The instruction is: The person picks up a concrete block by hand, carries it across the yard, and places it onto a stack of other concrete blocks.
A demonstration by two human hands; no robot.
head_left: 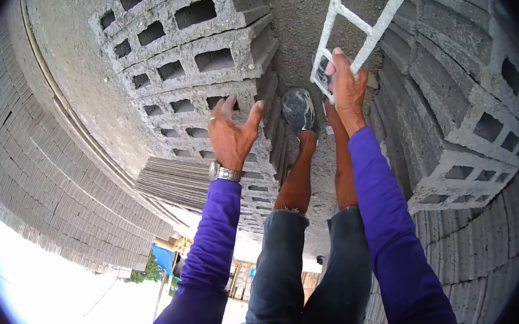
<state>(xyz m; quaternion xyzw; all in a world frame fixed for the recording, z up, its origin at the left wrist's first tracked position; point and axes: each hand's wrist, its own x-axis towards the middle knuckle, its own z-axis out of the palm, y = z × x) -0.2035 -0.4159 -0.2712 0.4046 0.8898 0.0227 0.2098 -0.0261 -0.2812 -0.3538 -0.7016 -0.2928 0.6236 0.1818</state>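
The left hand (232, 136) was held open, its fingers spread and slightly bent, by the stacked hollow blocks (200, 95). The near end of a whitish ladder-like frame (354, 19) was gripped by the right hand (347, 86), forearm extended.

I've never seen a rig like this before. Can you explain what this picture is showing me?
There is no machine here, just a person with bare hands. The single picture comes from a camera on their head, looking forward and down, so the purple sleeves and the legs come up from the bottom edge.

The right hand grips a white ladder-like frame. The left hand, with a wristwatch, is open beside a stack of hollow concrete blocks; I can't tell whether it touches them. More hollow blocks are stacked on the right, with rough grey ground between.
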